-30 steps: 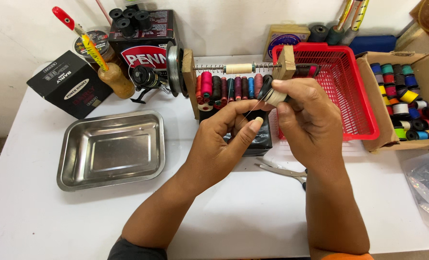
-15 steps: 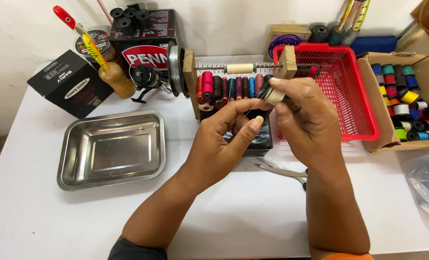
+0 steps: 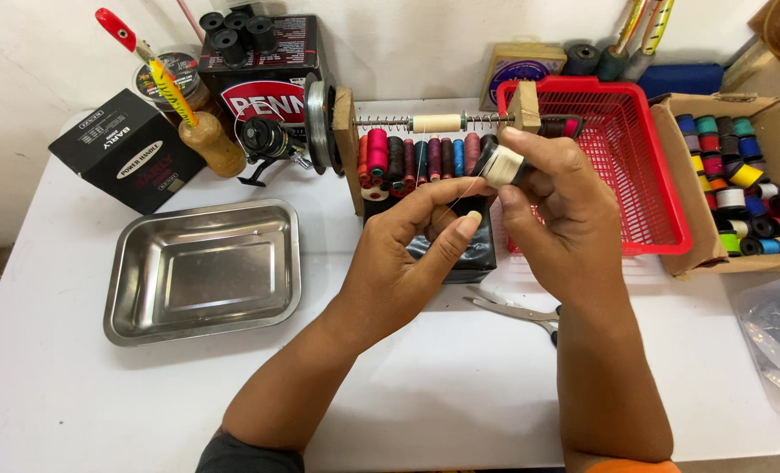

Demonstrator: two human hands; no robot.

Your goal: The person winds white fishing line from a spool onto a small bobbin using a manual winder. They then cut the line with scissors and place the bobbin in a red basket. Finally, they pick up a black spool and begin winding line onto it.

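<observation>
My right hand grips a small black spool wound with cream thread, pinched between the thumb and the fingers and lifted above the white tabletop, just in front of the wooden winding jig with a spring rod; my left hand is closed in a pinch on the fine loose thread end that runs from this spool, the thumb pressed to the forefinger; under both hands lies a black glossy block, partly hidden; a row of coloured thread spools stands behind it on the jig; a pair of steel scissors lies on the tabletop just beside my right wrist; the empty rectangular steel tray is well apart to the left; the red plastic basket is behind my right hand, and a cardboard box of coloured spools sits beside it at the right.
</observation>
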